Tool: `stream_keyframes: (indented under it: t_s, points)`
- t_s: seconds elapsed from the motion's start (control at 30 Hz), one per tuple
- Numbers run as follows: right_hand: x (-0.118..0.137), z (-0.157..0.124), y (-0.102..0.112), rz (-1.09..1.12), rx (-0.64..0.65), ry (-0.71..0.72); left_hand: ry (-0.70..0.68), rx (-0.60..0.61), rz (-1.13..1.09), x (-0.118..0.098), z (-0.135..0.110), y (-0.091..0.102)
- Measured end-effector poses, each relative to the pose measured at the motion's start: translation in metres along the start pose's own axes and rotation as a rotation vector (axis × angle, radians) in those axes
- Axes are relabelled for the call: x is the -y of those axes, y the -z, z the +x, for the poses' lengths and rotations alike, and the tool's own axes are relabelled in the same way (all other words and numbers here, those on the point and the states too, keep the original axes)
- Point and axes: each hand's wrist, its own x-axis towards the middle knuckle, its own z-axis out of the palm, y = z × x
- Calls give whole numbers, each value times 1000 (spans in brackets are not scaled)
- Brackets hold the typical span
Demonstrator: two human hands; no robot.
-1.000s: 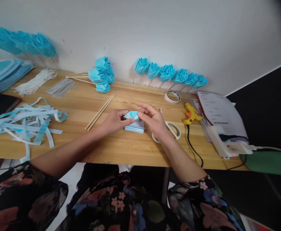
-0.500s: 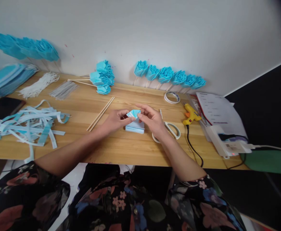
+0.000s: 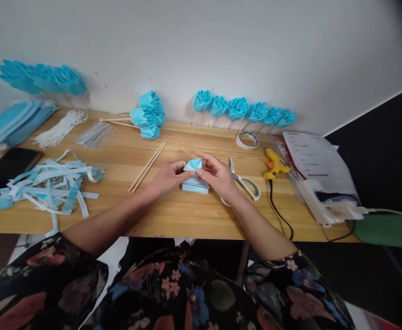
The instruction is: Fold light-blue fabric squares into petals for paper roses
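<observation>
Between my hands is a small folded piece of light blue mask fabric [image 3: 193, 164]. My left hand [image 3: 170, 177] pinches its left side, with the thumb in front. My right hand [image 3: 218, 175] grips the right side, thumb tip close to the left one and fingers curled behind. Just below lies a stack of cut blue fabric pieces [image 3: 195, 187] on the table. Scissors with white handles [image 3: 249, 187] rest beside my right hand, partly hidden by it. Two wooden sticks [image 3: 147, 167] lie left of my left hand.
Blue fabric flowers on sticks [image 3: 238, 108] lean on the wall; more flowers [image 3: 148, 114] lie left of them. Right: a tape roll [image 3: 247, 140], a yellow glue gun [image 3: 275, 164], a power strip [image 3: 316, 201]. Left: fabric strips [image 3: 51, 183], a phone [image 3: 10, 176], wires [image 3: 94, 134], face masks [image 3: 18, 121].
Both thumbs have come closer together on the folded fabric, which now looks more pointed at the top. The whole view has shifted slightly.
</observation>
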Motion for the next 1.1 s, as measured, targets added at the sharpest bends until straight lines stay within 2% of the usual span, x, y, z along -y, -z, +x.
stream_keyframes:
  t_s: [0.17,0.4,0.6,0.87,1.1]
  points:
    - [0,0,2,-61,-29,-11,-21,-10,-67,0,2,3]
    - [0,1,5,13,-15,-61,3,-44,17,6,6,5]
    - [2,1,8,38,1,-78,21,-56,-41,2,3,3]
    - [-7,2,9,-163,-20,20,53,-70,-110,0,3,-1]
    - [-7,2,7,-218,15,81,69,-155,-101,-2,2,1]
